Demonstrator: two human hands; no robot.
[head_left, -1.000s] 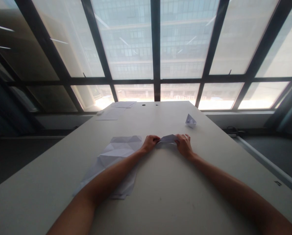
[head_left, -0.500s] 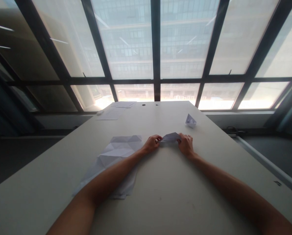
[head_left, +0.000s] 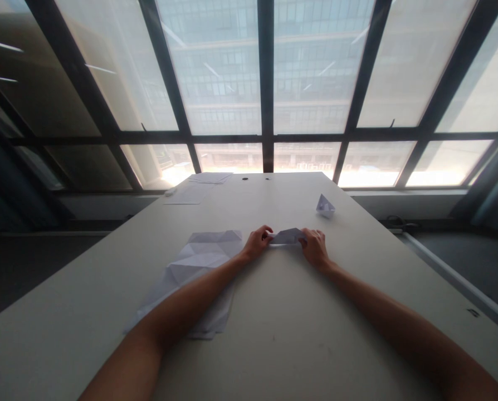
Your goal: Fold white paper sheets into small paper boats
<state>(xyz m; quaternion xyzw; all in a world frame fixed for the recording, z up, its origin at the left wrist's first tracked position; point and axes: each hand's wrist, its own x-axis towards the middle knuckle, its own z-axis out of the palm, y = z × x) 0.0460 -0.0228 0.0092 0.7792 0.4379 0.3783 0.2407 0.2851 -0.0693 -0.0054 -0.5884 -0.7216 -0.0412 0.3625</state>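
Between my two hands is a small piece of folded white paper (head_left: 287,237), low over the white table, with a sloped upper edge. My left hand (head_left: 258,243) pinches its left end between thumb and fingers. At the opposite end, the fingers of my right hand (head_left: 315,246) are closed on the paper. Left of my hands lie creased white sheets (head_left: 207,257), partly covered by my left forearm. Beyond my right hand stands a folded paper boat (head_left: 325,206).
The white table (head_left: 299,334) stretches away toward a wall of dark-framed windows. Flat paper sheets (head_left: 184,195) lie at its far left, beside a small pale object (head_left: 170,192) I cannot make out. Two dark round spots mark the far end.
The folded paper has shifted slightly left and sits more level, showing a straighter lower edge. Both hands have moved a little to the left with it.
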